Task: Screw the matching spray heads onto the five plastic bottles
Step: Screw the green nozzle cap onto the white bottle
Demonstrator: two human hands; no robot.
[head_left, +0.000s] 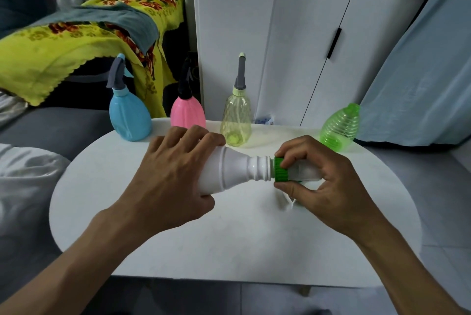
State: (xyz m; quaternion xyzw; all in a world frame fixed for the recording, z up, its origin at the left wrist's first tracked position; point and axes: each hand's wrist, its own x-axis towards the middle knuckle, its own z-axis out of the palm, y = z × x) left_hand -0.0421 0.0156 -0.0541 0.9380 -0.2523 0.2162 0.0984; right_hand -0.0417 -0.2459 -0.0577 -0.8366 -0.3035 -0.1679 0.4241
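Over the middle of a white round tabletop (178, 251), the left hand (175, 174) wraps around the body of a white bottle (229, 170) held on its side, neck pointing right. The right hand (323, 177) pinches a green spray head (281, 169) at the bottle's threaded neck. Along the far edge stand a blue bottle (128, 115), a pink bottle (187, 112) and a pale yellow bottle (235, 120), each with a spray head on. At far right a green ribbed bottle (340, 126) has no head.
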